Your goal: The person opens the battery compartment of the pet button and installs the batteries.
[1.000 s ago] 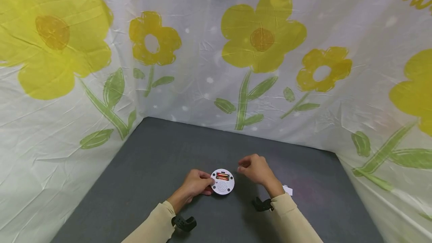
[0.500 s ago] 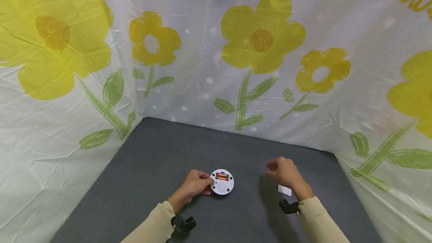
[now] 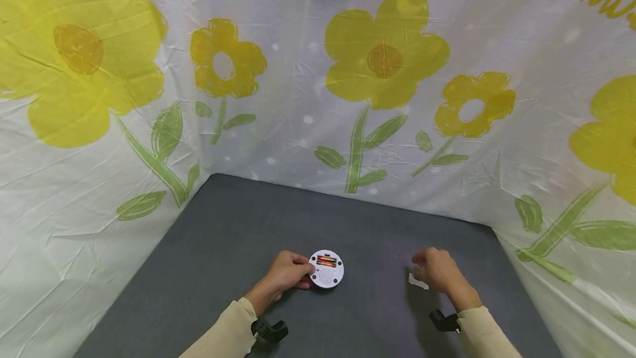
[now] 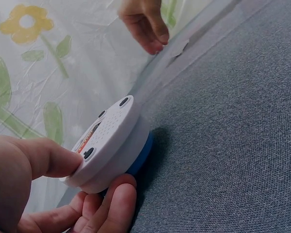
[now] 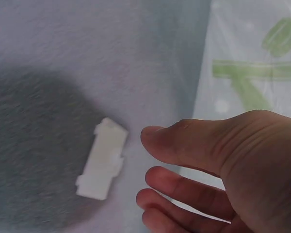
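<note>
My left hand [image 3: 288,269] grips the edge of a round white battery-powered device [image 3: 325,277], thumb on its upturned underside and fingers beneath. Two red batteries [image 3: 326,261] lie in its uncovered compartment, near a patch of small holes and several dark round feet. The left wrist view shows a blue band [image 4: 141,154] on the side facing the table. Over on the right, my right hand [image 3: 439,272] hovers above a small white battery cover [image 5: 103,160] with tabs along its edges. Thumb and fingers are apart, with nothing between them.
A dark grey table [image 3: 278,214] carries everything. Behind it and along both sides hangs a white curtain [image 3: 288,137] printed with yellow flowers. Dark bands [image 3: 270,329] circle both wrists.
My right hand has moved away from the device, rightward and then down to the white battery cover. The left hand keeps its hold on the device in nearly the same place.
</note>
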The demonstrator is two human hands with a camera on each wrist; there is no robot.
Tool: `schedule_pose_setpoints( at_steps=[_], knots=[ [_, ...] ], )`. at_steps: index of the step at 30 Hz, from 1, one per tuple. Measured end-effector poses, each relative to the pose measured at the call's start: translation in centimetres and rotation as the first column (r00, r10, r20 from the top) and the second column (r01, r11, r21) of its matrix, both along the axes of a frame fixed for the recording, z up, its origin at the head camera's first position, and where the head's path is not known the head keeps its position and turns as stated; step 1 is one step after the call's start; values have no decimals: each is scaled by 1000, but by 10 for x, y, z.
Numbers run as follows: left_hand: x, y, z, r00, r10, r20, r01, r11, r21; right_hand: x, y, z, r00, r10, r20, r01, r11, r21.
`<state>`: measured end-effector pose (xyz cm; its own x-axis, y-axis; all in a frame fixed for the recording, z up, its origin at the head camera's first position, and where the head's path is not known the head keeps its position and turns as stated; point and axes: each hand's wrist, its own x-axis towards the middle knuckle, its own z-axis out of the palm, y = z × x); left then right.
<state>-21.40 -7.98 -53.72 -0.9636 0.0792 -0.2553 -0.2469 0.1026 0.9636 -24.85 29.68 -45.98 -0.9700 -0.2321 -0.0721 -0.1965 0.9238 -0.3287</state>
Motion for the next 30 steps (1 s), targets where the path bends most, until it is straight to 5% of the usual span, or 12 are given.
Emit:
schedule_pose_setpoints(
  at_steps=[20,30],
  knots=[
    [1,1,1,1000,8,7,-8,1000,-6,6,12,-39,996,-22,-84,23,1000,20],
    [1,0,3,1000,2,8,-2,1000,-10,2,6,-34,993,27,-114,-20,998,62]
  ],
)
